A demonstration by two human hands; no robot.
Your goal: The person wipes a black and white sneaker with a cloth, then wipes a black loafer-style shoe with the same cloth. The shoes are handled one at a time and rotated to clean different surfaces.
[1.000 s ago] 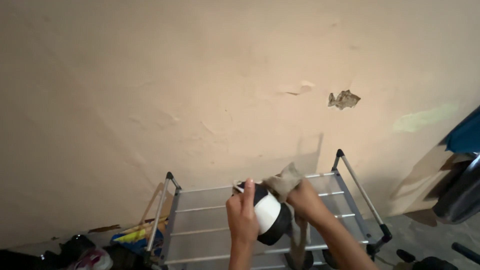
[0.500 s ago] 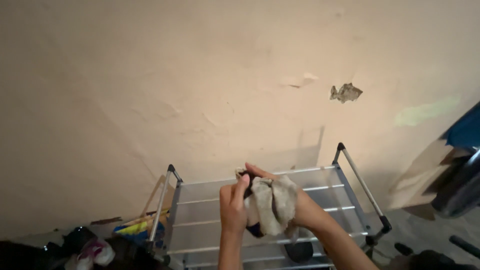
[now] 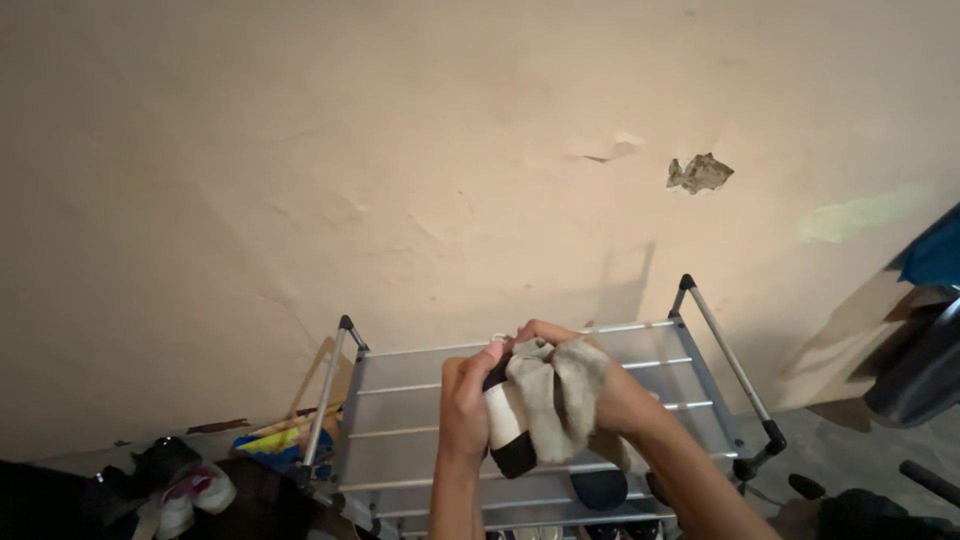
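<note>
Two hands (image 3: 470,410), one shoe (image 3: 505,430), one cloth (image 3: 560,395), one rack (image 3: 400,420).

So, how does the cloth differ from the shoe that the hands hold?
The cloth is beige, soft and crumpled; the shoe is black and white and keeps a firm shape. The cloth lies under the right hand and drapes over the shoe; the shoe is gripped by the left hand. Both are held above the metal rack.
</note>
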